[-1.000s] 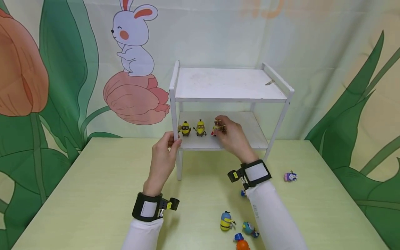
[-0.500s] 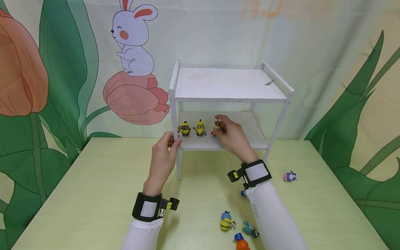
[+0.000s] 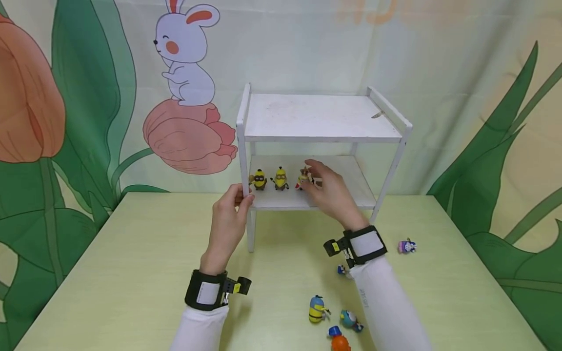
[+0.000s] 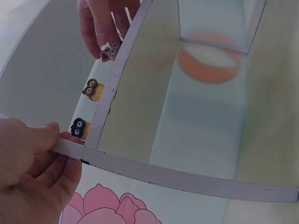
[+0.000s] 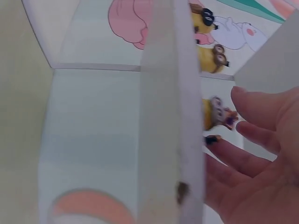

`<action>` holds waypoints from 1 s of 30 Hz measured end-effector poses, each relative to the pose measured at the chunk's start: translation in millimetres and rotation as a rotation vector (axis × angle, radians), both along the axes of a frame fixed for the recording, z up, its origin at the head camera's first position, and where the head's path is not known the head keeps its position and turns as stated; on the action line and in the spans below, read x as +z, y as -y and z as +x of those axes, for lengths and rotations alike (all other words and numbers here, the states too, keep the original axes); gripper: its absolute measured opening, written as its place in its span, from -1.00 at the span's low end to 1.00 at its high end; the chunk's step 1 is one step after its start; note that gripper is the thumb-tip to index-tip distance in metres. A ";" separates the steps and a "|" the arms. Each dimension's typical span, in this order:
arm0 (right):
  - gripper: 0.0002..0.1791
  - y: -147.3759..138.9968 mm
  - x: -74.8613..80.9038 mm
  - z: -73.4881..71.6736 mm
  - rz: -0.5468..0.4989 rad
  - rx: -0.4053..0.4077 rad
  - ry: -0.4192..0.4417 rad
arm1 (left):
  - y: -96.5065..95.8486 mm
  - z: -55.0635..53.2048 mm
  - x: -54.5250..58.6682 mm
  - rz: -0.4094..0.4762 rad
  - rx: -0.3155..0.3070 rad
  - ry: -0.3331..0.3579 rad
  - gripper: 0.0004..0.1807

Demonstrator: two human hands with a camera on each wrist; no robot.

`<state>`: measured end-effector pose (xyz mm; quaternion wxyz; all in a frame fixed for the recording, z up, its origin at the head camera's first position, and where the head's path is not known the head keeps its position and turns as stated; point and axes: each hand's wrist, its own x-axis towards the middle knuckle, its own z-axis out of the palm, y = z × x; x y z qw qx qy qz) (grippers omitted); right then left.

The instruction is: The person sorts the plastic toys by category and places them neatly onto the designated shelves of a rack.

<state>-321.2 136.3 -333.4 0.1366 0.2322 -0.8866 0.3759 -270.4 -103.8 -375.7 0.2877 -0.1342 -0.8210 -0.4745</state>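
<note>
A white two-tier shelf rack (image 3: 316, 139) stands on the table. My left hand (image 3: 229, 222) grips its left front post (image 4: 70, 148), thumb on one side and fingers curled round the other. Three Minion figures stand in a row on the lower board: one in dark goggles (image 3: 259, 181), one with a yellow banana-like top (image 3: 280, 179) and one wearing a crown (image 3: 302, 181). Around the crowned figure is my right hand (image 3: 334, 197). In the right wrist view its thumb and fingers (image 5: 254, 109) stand apart, a fingertip right at the figure's small black part (image 5: 213, 139).
Several toys lie on the table (image 3: 145, 273): a blue-and-yellow Minion (image 3: 316, 310), a teal figure (image 3: 349, 319), an orange one with a blue hat (image 3: 340, 342), a purple-and-white one (image 3: 408, 245) and a small blue one (image 3: 342, 269). The upper board (image 3: 316, 117) overhangs the figures.
My right hand has loosened from the crowned figure and shifted slightly right, so more of the figure shows. The left hand keeps its grip on the post.
</note>
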 end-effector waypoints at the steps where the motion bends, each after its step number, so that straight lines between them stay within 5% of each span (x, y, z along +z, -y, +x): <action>1: -0.42 -1.7 1.5 1.8 -0.002 0.002 -0.002 | 0.1 0.4 0.1 0.001 0.000 0.000 -0.79; 18: -0.56 -48.9 17.4 56.1 0.028 0.098 -0.061 | 0.5 1.8 2.8 0.002 0.009 -0.002 -0.78; 30: -0.61 -90.8 -2.9 85.0 0.106 0.122 -0.038 | -1.1 3.1 2.3 0.004 -0.001 -0.003 -0.78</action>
